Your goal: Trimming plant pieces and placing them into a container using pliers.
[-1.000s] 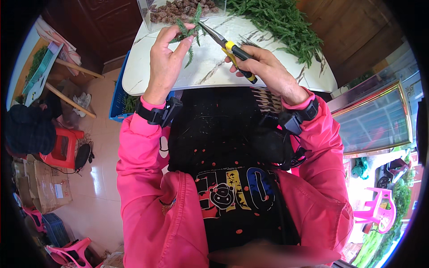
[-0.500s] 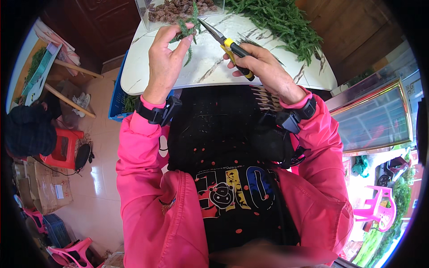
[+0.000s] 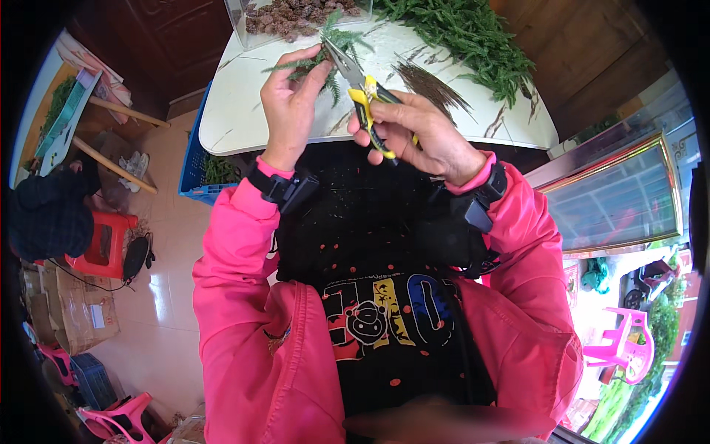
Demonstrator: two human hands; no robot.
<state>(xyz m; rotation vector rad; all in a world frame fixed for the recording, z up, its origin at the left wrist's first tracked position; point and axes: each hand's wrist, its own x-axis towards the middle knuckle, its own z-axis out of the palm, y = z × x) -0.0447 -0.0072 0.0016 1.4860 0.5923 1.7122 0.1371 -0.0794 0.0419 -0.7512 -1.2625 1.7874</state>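
Observation:
Over the white marbled table (image 3: 244, 118), my left hand (image 3: 292, 103) pinches a green artificial pine sprig (image 3: 342, 38) between thumb and fingers. My right hand (image 3: 418, 129) grips yellow-and-black long-nose pliers (image 3: 362, 92), their handles spread somewhat apart. The jaws point up and left and meet the sprig beside my left fingertips. Exactly what the jaw tips touch is too small to make out. A bundle of thin brown stems or wires (image 3: 436, 85) lies on the table just past my right hand.
A clear bin of brown pine cones (image 3: 292, 16) stands at the table's far edge. Green pine sprigs (image 3: 473, 44) are heaped at far right. A blue crate (image 3: 196, 174) sits by the table's left side. Another person (image 3: 52, 211) is near a red stool (image 3: 107, 244) at left.
The plier jaws have come left and down onto the sprig, and their handles have opened wider. My left hand has shifted slightly right and turned the sprig; the brown bundle shows more.

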